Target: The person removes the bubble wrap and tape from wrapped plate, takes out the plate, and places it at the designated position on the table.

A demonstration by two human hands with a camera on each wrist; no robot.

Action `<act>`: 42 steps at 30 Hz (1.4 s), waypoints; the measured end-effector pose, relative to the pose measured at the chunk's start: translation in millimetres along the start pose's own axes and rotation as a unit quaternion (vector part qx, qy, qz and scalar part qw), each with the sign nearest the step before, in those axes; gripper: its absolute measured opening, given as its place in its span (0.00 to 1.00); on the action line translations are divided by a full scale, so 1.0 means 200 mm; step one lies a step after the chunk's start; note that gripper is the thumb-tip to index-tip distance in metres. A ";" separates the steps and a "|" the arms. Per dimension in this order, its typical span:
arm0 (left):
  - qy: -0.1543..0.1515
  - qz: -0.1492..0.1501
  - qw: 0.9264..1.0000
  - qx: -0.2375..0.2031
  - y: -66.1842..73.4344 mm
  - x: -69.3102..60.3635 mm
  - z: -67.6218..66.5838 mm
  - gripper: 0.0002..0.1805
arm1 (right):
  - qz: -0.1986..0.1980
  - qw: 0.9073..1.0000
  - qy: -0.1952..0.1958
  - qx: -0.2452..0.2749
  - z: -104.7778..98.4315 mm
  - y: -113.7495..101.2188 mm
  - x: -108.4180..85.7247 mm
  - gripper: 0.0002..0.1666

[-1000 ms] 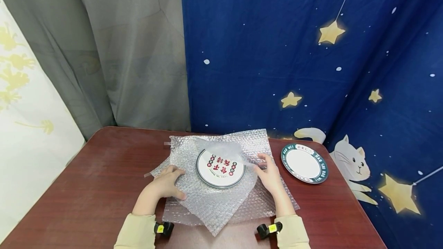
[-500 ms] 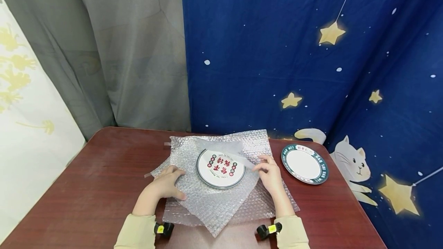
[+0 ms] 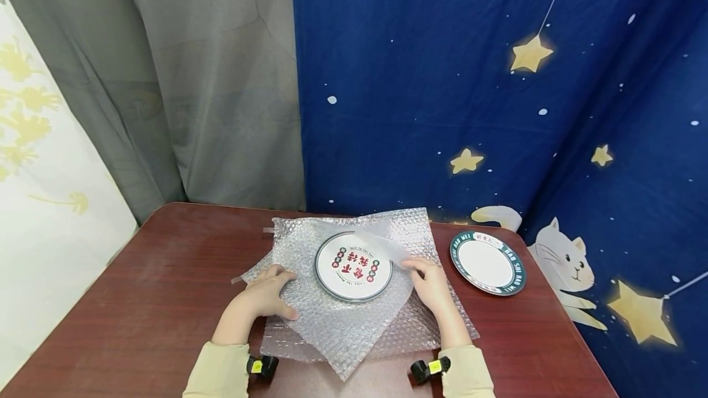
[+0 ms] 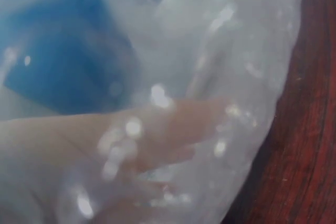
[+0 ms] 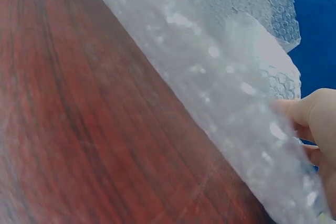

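Note:
A white plate (image 3: 354, 281) with a dark rim and red characters lies on layered bubble wrap (image 3: 345, 330) in the head view. My left hand (image 3: 265, 292) rests on the wrap left of the plate, fingers spread. In the left wrist view its fingers (image 4: 173, 127) appear blurred behind clear film. On the plate's right, my right hand (image 3: 430, 282) pinches the edge of a thin translucent sheet (image 3: 381, 243), which overlaps the plate's upper right rim. The right wrist view shows part of the right hand (image 5: 320, 119) behind blurred bubble wrap (image 5: 199, 72).
A second plate (image 3: 487, 263), white with a green lettered rim, lies on the table to the right. Reddish-brown wood table (image 3: 155, 287) extends to both sides. Behind it hang a grey curtain (image 3: 221, 78) and a blue star-patterned curtain (image 3: 409, 78).
My right hand closes on the translucent sheet's edge and shifts slightly left. The sheet draws back off the plate, so more of its upper part shows. My left hand stays in place.

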State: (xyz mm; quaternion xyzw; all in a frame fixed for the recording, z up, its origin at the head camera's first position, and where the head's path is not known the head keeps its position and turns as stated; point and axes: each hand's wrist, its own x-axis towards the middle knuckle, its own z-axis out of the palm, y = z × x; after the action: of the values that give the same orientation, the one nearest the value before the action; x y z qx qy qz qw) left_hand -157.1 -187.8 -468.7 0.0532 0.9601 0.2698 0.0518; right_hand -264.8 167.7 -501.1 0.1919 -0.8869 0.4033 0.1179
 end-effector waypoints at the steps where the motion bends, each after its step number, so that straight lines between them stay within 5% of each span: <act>1: 0.000 0.000 1.000 0.000 0.00 0.00 0.00 0.45 | 0.003 1.000 -0.001 0.001 0.00 0.00 0.00 0.14; 15: 0.002 0.002 1.000 0.001 -0.01 0.00 0.01 0.45 | 0.029 1.000 -0.011 0.001 0.00 0.00 0.00 0.18; 42: 0.005 0.000 1.000 -0.001 -0.02 0.02 0.02 0.45 | 0.011 1.000 -0.024 -0.007 -0.01 0.02 0.00 0.30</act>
State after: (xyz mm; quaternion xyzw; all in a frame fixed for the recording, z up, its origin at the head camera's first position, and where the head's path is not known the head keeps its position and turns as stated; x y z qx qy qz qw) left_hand -160.1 -189.0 -475.3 0.0522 0.9599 0.2713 0.0472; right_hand -265.5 171.7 -502.7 0.1911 -0.8944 0.3935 0.0934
